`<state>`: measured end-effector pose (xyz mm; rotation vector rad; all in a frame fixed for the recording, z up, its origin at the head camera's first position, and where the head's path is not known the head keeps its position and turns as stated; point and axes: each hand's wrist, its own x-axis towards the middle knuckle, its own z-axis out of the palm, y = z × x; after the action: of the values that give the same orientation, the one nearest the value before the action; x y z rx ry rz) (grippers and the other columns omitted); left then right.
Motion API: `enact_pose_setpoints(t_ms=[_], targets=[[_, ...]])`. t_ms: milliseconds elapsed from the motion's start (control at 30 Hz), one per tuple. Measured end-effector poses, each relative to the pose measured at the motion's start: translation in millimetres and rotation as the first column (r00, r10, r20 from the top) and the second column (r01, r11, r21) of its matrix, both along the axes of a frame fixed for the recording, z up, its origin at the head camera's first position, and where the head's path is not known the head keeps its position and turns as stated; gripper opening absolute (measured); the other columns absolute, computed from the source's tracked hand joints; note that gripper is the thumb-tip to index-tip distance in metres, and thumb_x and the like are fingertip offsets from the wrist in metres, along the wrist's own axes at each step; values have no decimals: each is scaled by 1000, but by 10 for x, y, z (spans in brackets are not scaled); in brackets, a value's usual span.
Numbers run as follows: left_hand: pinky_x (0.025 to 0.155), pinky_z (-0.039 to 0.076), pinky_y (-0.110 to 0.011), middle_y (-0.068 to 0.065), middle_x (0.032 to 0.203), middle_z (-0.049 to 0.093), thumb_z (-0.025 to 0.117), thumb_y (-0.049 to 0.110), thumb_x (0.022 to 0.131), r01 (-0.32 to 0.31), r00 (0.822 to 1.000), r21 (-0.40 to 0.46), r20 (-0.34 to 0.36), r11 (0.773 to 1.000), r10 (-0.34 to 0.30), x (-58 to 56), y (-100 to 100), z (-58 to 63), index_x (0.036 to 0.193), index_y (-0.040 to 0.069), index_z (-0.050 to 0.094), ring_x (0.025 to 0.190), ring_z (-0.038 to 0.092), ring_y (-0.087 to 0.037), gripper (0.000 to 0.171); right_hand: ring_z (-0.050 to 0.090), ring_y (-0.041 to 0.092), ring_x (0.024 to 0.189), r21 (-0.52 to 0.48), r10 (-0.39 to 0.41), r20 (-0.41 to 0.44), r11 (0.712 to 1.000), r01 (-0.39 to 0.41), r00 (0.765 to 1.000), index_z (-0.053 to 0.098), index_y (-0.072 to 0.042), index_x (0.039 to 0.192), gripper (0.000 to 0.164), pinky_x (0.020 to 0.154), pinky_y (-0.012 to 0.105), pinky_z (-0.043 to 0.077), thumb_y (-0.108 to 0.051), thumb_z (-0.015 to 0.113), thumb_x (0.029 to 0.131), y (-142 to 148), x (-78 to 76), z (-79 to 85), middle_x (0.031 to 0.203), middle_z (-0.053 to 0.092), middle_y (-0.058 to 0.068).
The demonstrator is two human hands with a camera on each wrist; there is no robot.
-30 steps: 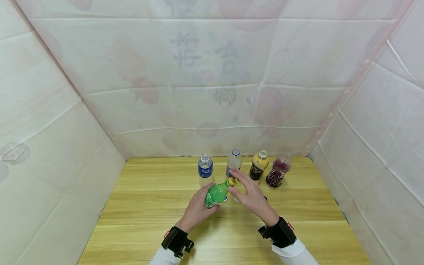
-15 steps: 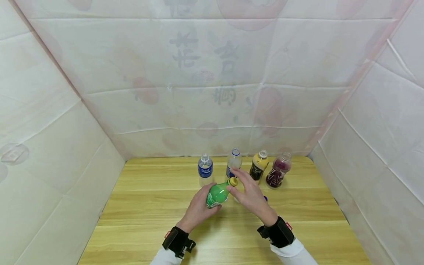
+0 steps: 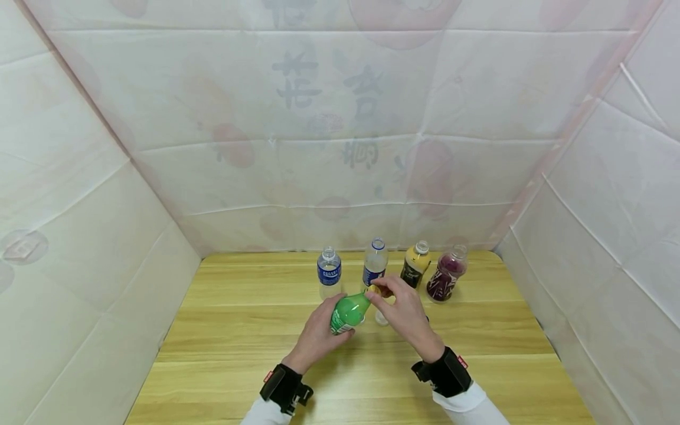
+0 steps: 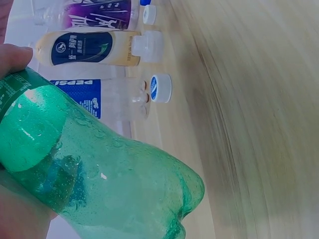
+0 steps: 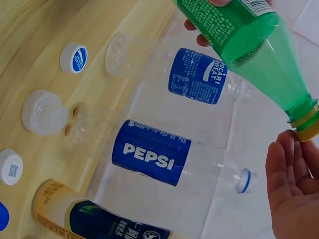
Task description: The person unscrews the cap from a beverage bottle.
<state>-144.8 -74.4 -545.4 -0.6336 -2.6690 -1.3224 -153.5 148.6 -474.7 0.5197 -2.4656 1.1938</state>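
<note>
My left hand [image 3: 317, 332] grips a green plastic bottle [image 3: 349, 313] round its label, holding it tilted with its neck toward the right. In the left wrist view the lower part of the green bottle [image 4: 114, 159] looks clear below the liquid line, above the table. A yellow cap [image 5: 308, 125] sits on the neck. With thumb and fingertips my right hand [image 3: 408, 314] pinches this cap. In the right wrist view, the curled fingers [image 5: 286, 164] of that hand are right at the cap's edge.
Behind the hands stand uncapped bottles: a Pocari Sweat bottle [image 3: 329, 271], a Pepsi bottle [image 5: 152, 153], a yellow drink bottle [image 3: 416, 265] and a purple one [image 3: 445, 277]. Loose caps lie before them, including a white-and-blue cap [image 5: 75, 58], a translucent cap [image 5: 45, 112] and a blue cap [image 5: 3, 216].
The right hand's fingers have curled in from a straighter pose and now cover the yellow cap. The green bottle has shifted slightly right; the left hand keeps its grip.
</note>
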Motion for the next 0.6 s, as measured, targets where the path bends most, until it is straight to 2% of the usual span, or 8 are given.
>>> enact_pose_setpoints(t_ms=[167, 367, 600], targets=[[96, 55, -48, -10, 129, 63, 89, 17, 79, -5, 1000, -5, 7, 1000, 5, -3, -10, -25, 149, 5, 47, 113, 63, -24, 82, 64, 14, 90, 13, 26, -3, 1000, -26, 1000, 74, -5, 119, 31, 76, 31, 57, -19, 80, 92, 2, 2, 12, 103, 68, 2], [95, 55, -48, -9, 129, 63, 89, 17, 80, -3, 1000, 2, 21, 1000, 3, -5, -23, -35, 149, 5, 46, 112, 63, -24, 82, 68, 21, 101, 8, 101, -23, 995, -101, 995, 72, -4, 124, 32, 84, 40, 60, -12, 78, 93, 23, 6, 14, 115, 71, 7], [93, 56, -47, -8, 128, 63, 89, 16, 80, -5, 1000, -8, 4, 1000, 5, -19, -30, -56, 148, 3, 47, 111, 63, -23, 82, 67, 28, 114, 21, 160, -53, 987, -159, 986, 70, -5, 129, 34, 92, 43, 59, -5, 74, 95, 43, -4, 1, 126, 69, 11]])
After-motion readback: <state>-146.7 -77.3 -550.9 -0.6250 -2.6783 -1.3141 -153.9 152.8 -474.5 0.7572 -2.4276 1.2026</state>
